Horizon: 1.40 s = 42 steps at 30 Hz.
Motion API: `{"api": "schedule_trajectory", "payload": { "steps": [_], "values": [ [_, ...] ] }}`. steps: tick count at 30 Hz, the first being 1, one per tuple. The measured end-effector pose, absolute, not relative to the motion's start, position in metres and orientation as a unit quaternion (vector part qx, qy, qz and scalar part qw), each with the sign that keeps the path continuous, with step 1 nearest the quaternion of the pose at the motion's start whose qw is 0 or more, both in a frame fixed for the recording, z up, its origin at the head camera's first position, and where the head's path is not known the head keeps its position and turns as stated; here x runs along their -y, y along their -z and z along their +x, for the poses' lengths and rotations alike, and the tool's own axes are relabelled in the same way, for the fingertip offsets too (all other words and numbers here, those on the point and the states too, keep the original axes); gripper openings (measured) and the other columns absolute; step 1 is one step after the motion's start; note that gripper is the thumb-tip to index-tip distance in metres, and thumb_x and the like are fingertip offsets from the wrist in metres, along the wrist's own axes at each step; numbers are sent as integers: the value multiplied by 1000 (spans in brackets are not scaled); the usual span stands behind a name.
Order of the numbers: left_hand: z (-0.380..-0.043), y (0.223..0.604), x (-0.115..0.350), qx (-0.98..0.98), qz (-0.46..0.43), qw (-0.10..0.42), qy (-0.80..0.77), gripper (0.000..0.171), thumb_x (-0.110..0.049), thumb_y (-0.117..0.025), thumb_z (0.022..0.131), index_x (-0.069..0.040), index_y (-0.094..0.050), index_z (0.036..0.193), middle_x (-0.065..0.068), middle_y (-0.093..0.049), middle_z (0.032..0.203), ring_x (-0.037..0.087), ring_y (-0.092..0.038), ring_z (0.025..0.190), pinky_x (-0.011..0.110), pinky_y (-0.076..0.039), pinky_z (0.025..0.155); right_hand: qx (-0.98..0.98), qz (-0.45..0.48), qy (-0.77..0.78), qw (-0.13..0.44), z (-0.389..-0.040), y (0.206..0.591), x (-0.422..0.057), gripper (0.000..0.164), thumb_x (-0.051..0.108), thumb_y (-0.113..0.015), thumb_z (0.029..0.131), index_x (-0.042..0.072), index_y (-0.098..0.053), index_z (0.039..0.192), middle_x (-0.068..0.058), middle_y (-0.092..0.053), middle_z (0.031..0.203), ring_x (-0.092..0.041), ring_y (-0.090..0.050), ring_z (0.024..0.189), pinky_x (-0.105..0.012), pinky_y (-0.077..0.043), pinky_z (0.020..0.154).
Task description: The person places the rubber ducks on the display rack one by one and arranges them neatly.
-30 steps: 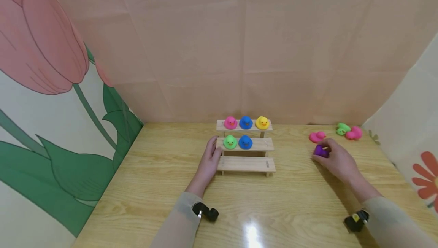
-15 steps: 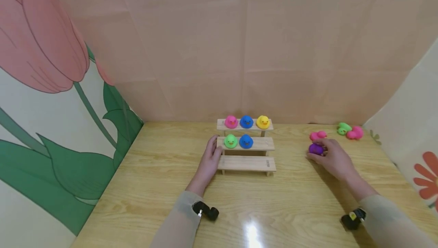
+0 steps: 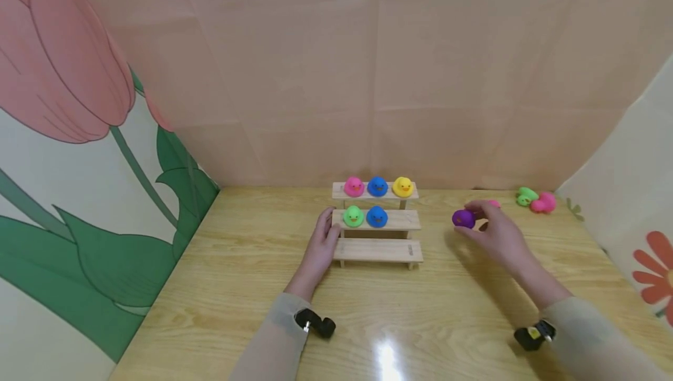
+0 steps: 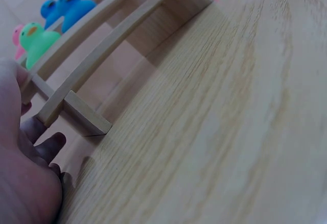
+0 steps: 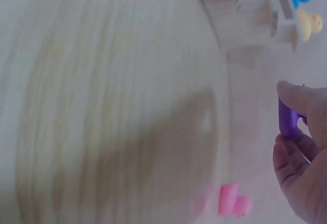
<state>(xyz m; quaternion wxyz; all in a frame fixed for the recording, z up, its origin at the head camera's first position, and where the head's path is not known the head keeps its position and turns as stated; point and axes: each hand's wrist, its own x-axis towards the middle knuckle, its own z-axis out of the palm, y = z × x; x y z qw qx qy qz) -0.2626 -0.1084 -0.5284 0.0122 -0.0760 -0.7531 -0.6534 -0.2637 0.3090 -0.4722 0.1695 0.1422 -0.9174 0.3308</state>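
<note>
A purple rubber duck [image 3: 463, 219] is pinched between the thumb and fingers of my right hand [image 3: 499, 235], raised over the table on the right. In the right wrist view the purple duck [image 5: 289, 118] shows partly behind the thumb. My left hand [image 3: 321, 243] grips the left end of a three-step wooden stand [image 3: 378, 249]. Its fingers curl at the stand's edge [image 4: 66, 89] in the left wrist view. On the top step sit a pink duck [image 3: 354, 186], a blue duck [image 3: 377, 186] and a yellow duck [image 3: 403, 186]. The middle step bears a green duck [image 3: 353, 216] and another blue duck [image 3: 377, 217].
At the back right lie a tipped green duck [image 3: 526, 196] and a pink duck [image 3: 544, 202] close together. Another pink duck [image 3: 494, 203] is mostly hidden behind my right hand. A fabric-covered wall [image 3: 294, 106] rises behind the wooden table [image 3: 247, 264].
My right hand has lifted the purple duck and carried it left toward the stand, now overlapping the nearer loose pink duck in the head view. The left hand has stayed at the stand.
</note>
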Motion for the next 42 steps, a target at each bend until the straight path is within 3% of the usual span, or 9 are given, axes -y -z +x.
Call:
{"api": "schedule_trajectory", "payload": {
  "steps": [9,21,31,36,42],
  "values": [
    [-262,528,108,751,-74,9,656,58,-43,-50,118,-31,-33,172,5,-41,174,23,-39,159,47,-35,130,908,152,-361,151,-254,450,-278,46,22,-87,99,-1,-63,130,-18,-73,118,-34,-70,107,-10,-51,77],
    [-260,528,109,748,-80,6,659,57,-42,-49,118,-32,-33,172,6,-42,174,23,-40,159,48,-34,130,889,190,-390,149,-248,439,-249,41,17,-87,99,2,-66,131,-14,-68,124,-32,-70,110,-15,-57,82],
    [-260,527,109,755,-71,6,651,58,-44,-48,118,-32,-32,172,7,-40,175,25,-38,160,48,-33,131,881,232,-386,146,-251,440,-231,41,5,-89,94,3,-71,131,-11,-72,121,-26,-70,108,-36,-65,91],
    [-260,527,108,758,-67,7,649,57,-44,-49,118,-34,-33,172,7,-41,174,25,-40,159,48,-35,130,876,254,-386,141,-253,441,-224,44,2,-88,94,2,-71,134,-11,-75,124,-30,-72,113,-50,-64,95],
    [-259,526,107,755,-70,10,651,56,-41,-49,118,-33,-34,171,6,-43,173,25,-40,159,49,-35,130,886,243,-379,110,-254,442,-217,48,2,-85,97,0,-68,142,-15,-74,131,-35,-71,119,-55,-61,101]
  ]
}}
